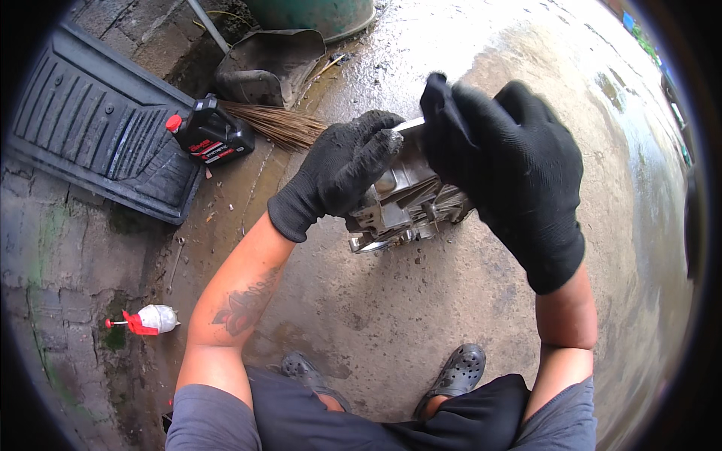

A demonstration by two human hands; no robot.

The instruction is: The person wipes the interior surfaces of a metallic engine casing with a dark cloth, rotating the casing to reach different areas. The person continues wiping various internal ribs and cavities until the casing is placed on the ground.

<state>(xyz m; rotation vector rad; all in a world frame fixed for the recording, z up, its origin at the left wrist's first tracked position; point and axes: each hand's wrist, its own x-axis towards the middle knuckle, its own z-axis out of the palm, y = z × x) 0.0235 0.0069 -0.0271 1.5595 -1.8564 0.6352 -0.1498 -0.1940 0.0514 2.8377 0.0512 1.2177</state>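
My left hand, in a black knitted glove, is closed with a short, pale metal bar between thumb and fingers. The bar's other end runs to my right hand, also black-gloved and slightly blurred. Its fingers are curled; a dark, soft-looking flap at their tips may be cloth or glove, and what they hold is hidden. Below both hands a silvery metal engine part with cooling fins stands on the concrete, its upper portion covered by the gloves. Whether the left hand also touches it, I cannot tell.
At left lie a black ribbed plastic tray, a black oil jug with red cap, a stick broom and a dustpan. Nearer are a wrench and a red-and-white spray bottle. A green drum stands beyond.
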